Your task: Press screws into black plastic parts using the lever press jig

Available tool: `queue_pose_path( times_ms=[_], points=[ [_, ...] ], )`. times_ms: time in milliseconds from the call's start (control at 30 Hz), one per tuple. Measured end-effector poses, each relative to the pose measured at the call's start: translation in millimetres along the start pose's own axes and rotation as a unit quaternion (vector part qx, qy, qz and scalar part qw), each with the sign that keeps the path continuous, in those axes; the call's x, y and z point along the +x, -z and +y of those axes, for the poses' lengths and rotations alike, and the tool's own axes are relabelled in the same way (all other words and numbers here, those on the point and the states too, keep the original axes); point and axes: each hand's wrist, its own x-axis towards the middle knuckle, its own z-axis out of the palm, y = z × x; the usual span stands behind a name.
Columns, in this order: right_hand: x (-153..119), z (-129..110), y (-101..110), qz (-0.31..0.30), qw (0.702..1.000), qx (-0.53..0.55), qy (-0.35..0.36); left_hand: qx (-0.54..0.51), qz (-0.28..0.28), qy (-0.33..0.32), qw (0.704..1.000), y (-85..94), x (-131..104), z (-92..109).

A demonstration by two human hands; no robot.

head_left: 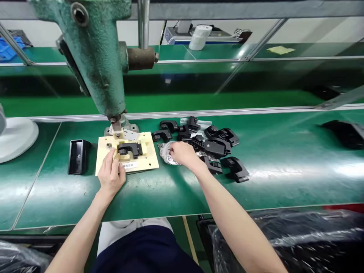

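A cream fixture plate [148, 153] lies under the green press [106, 68], with a black plastic part [133, 149] seated in its middle. My left hand [112, 172] rests at the plate's front left edge, fingers bent together near a small tan piece [117, 156]; whether they grip it is unclear. My right hand [183, 153] reaches into a small clear plastic bag [165, 151] with its fingertips closed inside; what they pinch there is hidden. Right beside that hand lies a loose pile of several black plastic parts [217, 146].
An open black box [77, 157] stands left of the plate. A white round base [19, 138] is at the far left. Black items [345, 132] lie at the far right. A white roll [200, 38] stands on the rear shelf. Plastic-covered bins sit below the table's front edge.
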Motion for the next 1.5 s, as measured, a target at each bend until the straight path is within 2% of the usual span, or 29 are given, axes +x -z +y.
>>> queue_pose_path(
  times_ms=[100, 200, 367, 467, 567, 667, 700, 733, 767, 833, 867, 933, 967, 1033, 1100, 1200, 1367, 1500],
  points=[
    [-10, 4, 0, 0.032, 0.997, 0.064, -0.001, 0.013, -0.002, -0.016, 1.0, 4.3, 1, 0],
    [-25, 15, 0, 0.083, 0.982, 0.172, -0.008, 0.006, -0.003, -0.03, 1.0, 6.8, 0, 0],
    [-38, 31, -2, 0.134, 0.916, 0.379, -0.018, -0.001, -0.003, -0.03, 1.0, 5.7, -4, -5],
    [-42, 35, 0, 0.149, 0.873, 0.464, -0.017, -0.026, -0.003, -0.022, 0.999, 8.8, -2, -6],
    [-51, 34, 4, 0.164, 0.842, 0.514, -0.024, -0.091, 0.018, 0.036, 0.995, 22.1, 1, 2],
    [-69, 26, 3, 0.177, 0.818, 0.546, -0.029, -0.179, 0.014, 0.147, 0.973, 44.1, 6, 25],
    [-76, 20, 1, 0.188, 0.817, 0.545, -0.022, -0.23, -0.008, 0.199, 0.952, 51.7, 8, 36],
    [-83, 14, -1, 0.209, 0.823, 0.529, -0.006, -0.294, -0.046, 0.256, 0.92, 58.7, 10, 47],
    [-91, 6, -4, 0.24, 0.835, 0.494, 0.023, -0.363, -0.089, 0.314, 0.873, 64.7, 14, 59],
    [-105, -11, -10, 0.319, 0.864, 0.371, 0.122, -0.487, -0.171, 0.416, 0.748, 72.6, 23, 79],
    [-111, -18, -13, 0.354, 0.868, 0.293, 0.187, -0.532, -0.202, 0.457, 0.684, 74.5, 28, 87],
    [-120, -31, -17, 0.381, 0.853, 0.164, 0.316, -0.589, -0.238, 0.52, 0.571, 75.2, 38, 96],
    [-123, -36, -19, 0.376, 0.843, 0.124, 0.365, -0.603, -0.243, 0.547, 0.528, 74.9, 43, 98],
    [-126, -41, -22, 0.353, 0.828, 0.092, 0.425, -0.614, -0.247, 0.584, 0.47, 74.3, 48, 97],
    [-126, -43, -26, 0.339, 0.822, 0.091, 0.449, -0.617, -0.247, 0.604, 0.44, 74.9, 50, 94],
    [-126, -43, -34, 0.334, 0.816, 0.081, 0.464, -0.616, -0.243, 0.619, 0.423, 77.1, 48, 88],
    [-130, -46, -47, 0.309, 0.836, 0.1, 0.443, -0.612, -0.243, 0.627, 0.417, 79.0, 43, 85],
    [-138, -58, -57, 0.291, 0.853, 0.249, 0.354, -0.618, -0.235, 0.613, 0.432, 79.3, 39, 86]
  ],
)
